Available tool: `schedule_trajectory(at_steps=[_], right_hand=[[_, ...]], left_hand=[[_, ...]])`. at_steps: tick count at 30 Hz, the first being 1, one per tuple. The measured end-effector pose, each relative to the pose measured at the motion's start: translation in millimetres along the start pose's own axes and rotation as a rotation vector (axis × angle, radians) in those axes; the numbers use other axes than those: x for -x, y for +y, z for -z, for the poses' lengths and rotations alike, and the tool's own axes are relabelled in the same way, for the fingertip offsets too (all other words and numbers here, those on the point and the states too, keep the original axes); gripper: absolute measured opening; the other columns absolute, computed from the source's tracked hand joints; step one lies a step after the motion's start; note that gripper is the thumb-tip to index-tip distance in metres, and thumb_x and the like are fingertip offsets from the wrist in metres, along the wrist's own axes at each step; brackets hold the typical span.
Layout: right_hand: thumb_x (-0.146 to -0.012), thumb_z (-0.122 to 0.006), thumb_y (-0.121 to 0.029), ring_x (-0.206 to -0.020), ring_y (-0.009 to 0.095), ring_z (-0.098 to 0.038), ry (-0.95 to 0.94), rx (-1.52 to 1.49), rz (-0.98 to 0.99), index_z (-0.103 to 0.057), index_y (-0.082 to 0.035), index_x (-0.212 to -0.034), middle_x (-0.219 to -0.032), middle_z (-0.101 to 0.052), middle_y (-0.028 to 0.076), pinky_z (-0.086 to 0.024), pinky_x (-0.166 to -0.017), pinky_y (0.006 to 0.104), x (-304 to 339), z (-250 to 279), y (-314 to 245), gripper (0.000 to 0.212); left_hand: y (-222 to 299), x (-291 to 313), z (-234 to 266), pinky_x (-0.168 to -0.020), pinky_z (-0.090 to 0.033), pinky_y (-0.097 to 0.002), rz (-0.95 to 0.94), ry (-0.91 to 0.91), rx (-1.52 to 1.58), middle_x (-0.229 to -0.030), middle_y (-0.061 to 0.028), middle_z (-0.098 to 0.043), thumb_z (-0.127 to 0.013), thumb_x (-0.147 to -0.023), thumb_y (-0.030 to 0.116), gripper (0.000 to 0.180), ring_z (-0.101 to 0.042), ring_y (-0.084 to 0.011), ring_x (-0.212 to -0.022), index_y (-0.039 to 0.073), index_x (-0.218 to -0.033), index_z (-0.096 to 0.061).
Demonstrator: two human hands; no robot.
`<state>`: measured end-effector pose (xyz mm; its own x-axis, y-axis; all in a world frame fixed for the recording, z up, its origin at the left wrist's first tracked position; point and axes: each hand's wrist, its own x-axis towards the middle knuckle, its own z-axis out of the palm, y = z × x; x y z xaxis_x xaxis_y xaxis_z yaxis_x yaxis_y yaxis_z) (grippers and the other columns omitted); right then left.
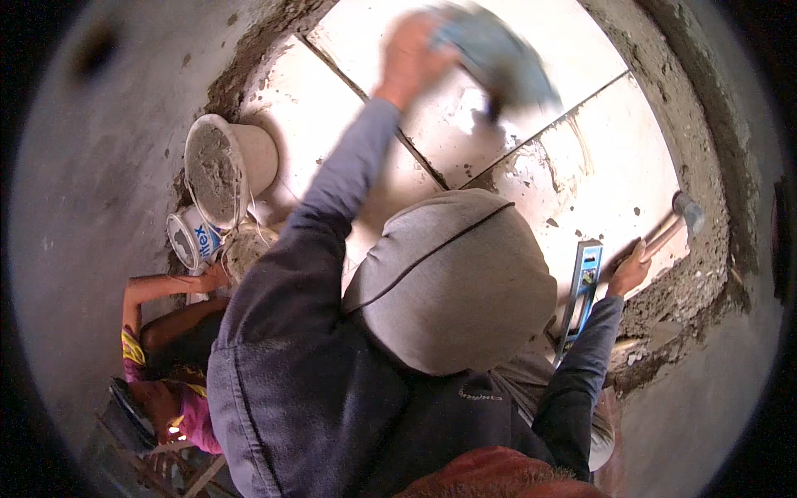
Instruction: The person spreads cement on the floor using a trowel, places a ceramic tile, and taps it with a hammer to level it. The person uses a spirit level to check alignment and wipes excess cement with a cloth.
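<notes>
My left hand (411, 60), blurred by motion, grips a flat blue-grey cloth-like thing (502, 62) above the large white floor tiles (332, 112). The blur hides exactly what that thing is. Off to the right, my right hand (631, 270) is closed round the wooden handle of a mallet (687, 212). The mallet's dark grey head is over the tile's edge, beside rough mortar. Close to my right forearm a blue spirit level (584, 286) stands on end, slanting. My grey-clad bent knee (457, 282) rises between my arms and hides the tiles behind it.
At left a bucket of wet mortar (217, 166) stands tilted beside a white and blue pail (193, 238). A co-worker's hand (214, 278) reaches to another mortar container (247, 247). Rough mortar (706, 274) borders the tiles along the grey wall (91, 216).
</notes>
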<state>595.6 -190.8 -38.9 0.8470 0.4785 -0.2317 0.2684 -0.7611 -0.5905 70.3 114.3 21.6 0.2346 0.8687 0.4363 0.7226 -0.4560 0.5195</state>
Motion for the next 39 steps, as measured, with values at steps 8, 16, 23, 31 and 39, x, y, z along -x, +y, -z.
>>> schedule_trajectory(at_steps=[8, 16, 23, 31, 39], right_hand=[[-0.096, -0.064, -0.047, -0.067, 0.016, -0.056, 0.077, -0.027, 0.144, -0.065, 0.005, -0.106, -0.080, -0.061, 0.006, -0.047, -0.063, 0.0336, -2, -3, 5, 0.053], [-0.095, -0.063, -0.051, -0.095, 0.036, -0.066, 0.042, 0.000, 0.073, -0.063, 0.013, -0.117, -0.106, -0.069, 0.026, -0.050, -0.088, 0.0428, 3, -1, -3, 0.068], [-0.094, -0.065, -0.055, -0.084, 0.031, -0.061, 0.055, -0.087, 0.087, -0.065, 0.012, -0.106, -0.094, -0.067, 0.024, -0.050, -0.078, 0.0440, -5, 23, 20, 0.069], [-0.096, -0.051, -0.058, -0.104, 0.043, -0.064, 0.250, 0.560, 0.028, -0.052, 0.007, -0.130, -0.115, -0.064, 0.032, -0.051, -0.087, 0.0519, 11, 112, 145, 0.073], [-0.093, -0.059, -0.029, -0.120, 0.051, -0.055, -0.571, 0.982, 0.170, -0.041, 0.002, -0.144, -0.137, -0.048, 0.032, -0.049, -0.097, 0.0568, 65, 147, 159, 0.063]], left_hand=[[-150, 4, 51, -0.085, -0.048, -0.0532, 0.398, -0.526, -1.189, -0.109, -0.0161, -0.072, -0.062, -0.091, 0.047, 0.049, -0.068, -0.0360, -0.102, 0.006, -0.118, -0.069], [49, 76, 4, -0.084, -0.049, -0.0547, 0.121, -1.111, -0.856, -0.101, -0.0157, -0.077, -0.056, -0.095, 0.019, 0.028, -0.072, -0.0365, -0.096, 0.004, -0.100, -0.079], [141, 147, 11, -0.088, -0.052, -0.0507, 0.226, -0.996, 0.328, -0.107, -0.0185, -0.074, -0.062, -0.089, 0.030, 0.033, -0.070, -0.0373, -0.100, 0.004, -0.103, -0.077], [111, 132, 170, -0.094, -0.053, -0.0458, 0.599, -1.069, 0.078, -0.114, -0.0194, -0.072, -0.069, -0.081, 0.044, 0.045, -0.067, -0.0353, -0.110, 0.008, -0.106, -0.076], [127, 207, 198, -0.096, -0.043, -0.0522, 0.349, -1.442, -0.644, -0.102, -0.0184, -0.071, -0.069, -0.082, 0.046, 0.040, -0.066, -0.0338, -0.100, 0.009, -0.095, -0.077]])
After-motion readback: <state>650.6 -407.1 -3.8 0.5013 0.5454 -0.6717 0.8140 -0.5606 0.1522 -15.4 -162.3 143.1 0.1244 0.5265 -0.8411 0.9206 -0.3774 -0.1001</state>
